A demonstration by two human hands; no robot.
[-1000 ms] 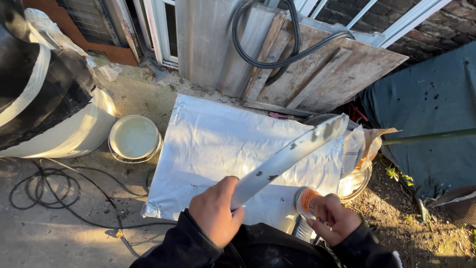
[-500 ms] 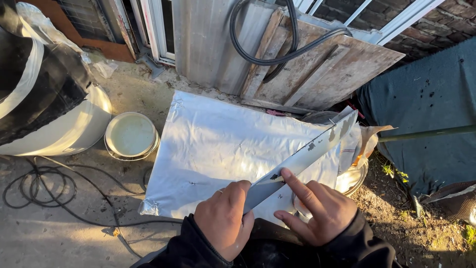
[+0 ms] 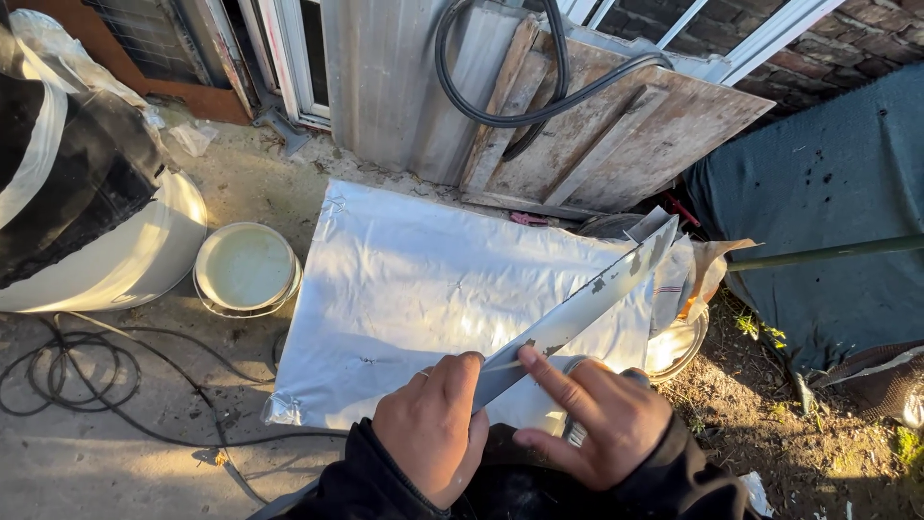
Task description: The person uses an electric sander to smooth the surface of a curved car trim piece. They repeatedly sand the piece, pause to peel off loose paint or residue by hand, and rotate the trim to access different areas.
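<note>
Silver foil sheet (image 3: pixel 423 289) lies flat on the ground, white bucket lid (image 3: pixel 245 268) just left of it, black cable (image 3: pixel 87 371) coiled further left, wooden boards (image 3: pixel 616 135) behind. Left hand (image 3: pixel 433 429) clamped round the long blade (image 3: pixel 587 303) at its near end; right hand (image 3: pixel 602 419) open, index finger pressing the blade's flat.

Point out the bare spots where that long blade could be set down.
The silver sheet is bare between the round white lid and the long blade. The concrete floor left of the left hand is open past the black cable. The right side is crowded: a metal bowl and crumpled paper.
</note>
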